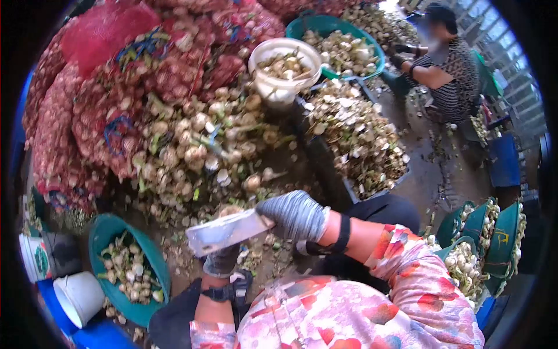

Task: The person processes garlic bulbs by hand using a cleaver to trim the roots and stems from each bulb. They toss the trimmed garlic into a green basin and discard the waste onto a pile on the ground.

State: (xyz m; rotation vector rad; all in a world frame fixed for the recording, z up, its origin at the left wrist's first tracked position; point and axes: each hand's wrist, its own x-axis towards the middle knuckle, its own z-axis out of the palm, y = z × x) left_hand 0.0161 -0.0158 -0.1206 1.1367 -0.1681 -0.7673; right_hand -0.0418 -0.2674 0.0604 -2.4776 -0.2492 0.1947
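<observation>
My right hand [295, 215], in a grey glove, is closed round the handle of a cleaver [228, 232]. Its broad pale blade points left, across my left hand [222, 260]. That hand is gloved too, and the blade hides most of its fingers. Past the blade's upper edge shows part of a garlic bulb [231, 210], seemingly held in my left hand. In front of my hands lies a large heap of garlic bulbs [195, 145] with stems on.
Red mesh sacks [55, 131] of garlic stand at the left. A white bucket [285, 87] and a crate of trimmings [354, 139] lie ahead. A green basin [161, 273] is at lower left, green baskets [500, 241] at right. A co-worker [444, 75] sits at upper right.
</observation>
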